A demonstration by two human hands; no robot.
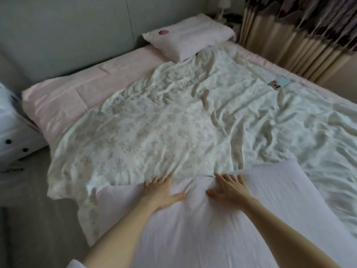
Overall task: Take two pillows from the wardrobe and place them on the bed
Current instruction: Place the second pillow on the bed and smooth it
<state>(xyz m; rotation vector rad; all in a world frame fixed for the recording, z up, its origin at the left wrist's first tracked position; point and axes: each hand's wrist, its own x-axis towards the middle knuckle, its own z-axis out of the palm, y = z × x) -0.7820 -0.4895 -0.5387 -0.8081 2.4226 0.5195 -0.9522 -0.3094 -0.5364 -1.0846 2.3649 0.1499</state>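
Note:
A large pale lilac pillow [222, 225] fills the lower middle of the view, over the near edge of the bed [63, 101]. My left hand [162, 190] grips its far edge left of centre, fingers curled into the fabric. My right hand [229, 187] grips the same edge right of centre, and the cloth bunches between the two hands. A second white pillow [191, 38] with a pink spot lies at the head of the bed, on the far right side by the headboard.
A crumpled floral duvet [173, 120] covers most of the pink sheet. A phone [279, 84] lies on the bed's right side near the curtain [289, 45]. A white drawer unit [13, 136] stands at the left; grey floor [32, 219] lies beside it.

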